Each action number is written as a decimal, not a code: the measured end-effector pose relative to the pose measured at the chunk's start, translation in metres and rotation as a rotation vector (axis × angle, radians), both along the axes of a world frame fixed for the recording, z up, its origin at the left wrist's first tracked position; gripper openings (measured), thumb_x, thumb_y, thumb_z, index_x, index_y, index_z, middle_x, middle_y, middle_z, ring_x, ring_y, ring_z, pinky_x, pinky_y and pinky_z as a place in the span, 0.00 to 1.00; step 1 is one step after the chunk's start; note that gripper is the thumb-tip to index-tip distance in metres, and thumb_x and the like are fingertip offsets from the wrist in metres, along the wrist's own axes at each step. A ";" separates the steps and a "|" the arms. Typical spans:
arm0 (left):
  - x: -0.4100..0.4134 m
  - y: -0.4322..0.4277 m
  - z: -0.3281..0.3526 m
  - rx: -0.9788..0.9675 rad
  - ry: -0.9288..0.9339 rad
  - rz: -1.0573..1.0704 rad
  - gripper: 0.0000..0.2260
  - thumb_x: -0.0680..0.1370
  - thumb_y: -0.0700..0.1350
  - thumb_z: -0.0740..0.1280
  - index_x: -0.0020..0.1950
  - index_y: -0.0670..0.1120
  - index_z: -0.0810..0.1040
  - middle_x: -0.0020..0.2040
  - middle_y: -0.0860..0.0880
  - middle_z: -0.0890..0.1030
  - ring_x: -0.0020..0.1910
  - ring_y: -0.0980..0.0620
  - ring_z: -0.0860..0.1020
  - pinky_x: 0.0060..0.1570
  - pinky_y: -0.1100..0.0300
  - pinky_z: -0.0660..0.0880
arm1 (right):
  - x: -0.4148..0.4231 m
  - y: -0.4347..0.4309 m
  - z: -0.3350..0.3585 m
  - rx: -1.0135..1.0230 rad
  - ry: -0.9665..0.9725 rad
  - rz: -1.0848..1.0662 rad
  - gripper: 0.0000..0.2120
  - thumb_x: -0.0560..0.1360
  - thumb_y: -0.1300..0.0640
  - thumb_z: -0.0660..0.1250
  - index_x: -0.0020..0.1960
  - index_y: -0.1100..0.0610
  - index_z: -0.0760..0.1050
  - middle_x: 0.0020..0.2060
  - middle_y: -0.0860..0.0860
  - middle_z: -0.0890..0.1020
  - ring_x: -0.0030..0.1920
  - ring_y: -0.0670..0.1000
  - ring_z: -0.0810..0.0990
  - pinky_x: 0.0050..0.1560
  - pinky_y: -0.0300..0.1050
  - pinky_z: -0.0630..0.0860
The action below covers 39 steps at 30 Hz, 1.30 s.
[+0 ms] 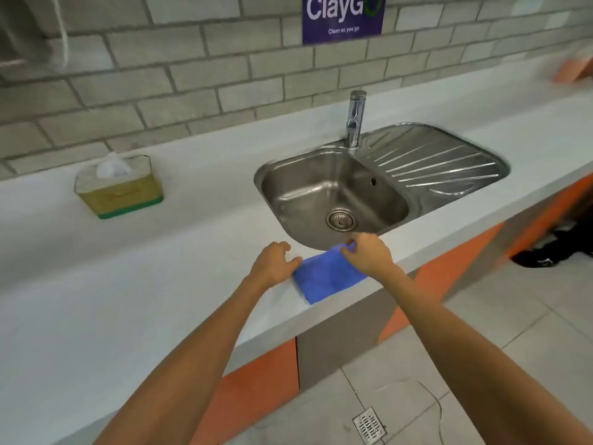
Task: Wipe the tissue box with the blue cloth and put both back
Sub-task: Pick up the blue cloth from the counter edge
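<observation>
The blue cloth (pixel 327 275) lay folded at the counter's (pixel 160 284) front edge just before the sink (pixel 337 194), between both hands, while the tissue box (pixel 119 187) stood well apart to the left by the brick wall. A purple sign (pixel 342 17) read "ClayGo, Clean as you go". The left hand (pixel 274 263) curled against the cloth's left edge, and the right hand (pixel 369 253) pinched its far corner.

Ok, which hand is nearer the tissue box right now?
Left. The left hand is at the blue cloth's left edge, on the side toward the tissue box, though well short of it. The right hand grips the cloth's far corner by the sink, farther away.
</observation>
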<state>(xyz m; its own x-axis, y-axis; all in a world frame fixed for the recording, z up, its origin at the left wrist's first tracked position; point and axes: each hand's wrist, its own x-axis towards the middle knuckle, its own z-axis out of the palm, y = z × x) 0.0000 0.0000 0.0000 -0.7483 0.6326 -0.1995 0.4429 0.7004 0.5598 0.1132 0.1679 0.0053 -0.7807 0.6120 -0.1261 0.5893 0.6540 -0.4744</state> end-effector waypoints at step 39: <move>-0.089 -0.101 0.063 0.612 -0.240 0.713 0.08 0.76 0.44 0.67 0.50 0.40 0.77 0.48 0.42 0.79 0.46 0.45 0.76 0.50 0.53 0.74 | -0.159 -0.132 0.025 -1.578 0.290 0.037 0.12 0.74 0.53 0.65 0.55 0.57 0.76 0.50 0.54 0.81 0.47 0.54 0.81 0.45 0.50 0.79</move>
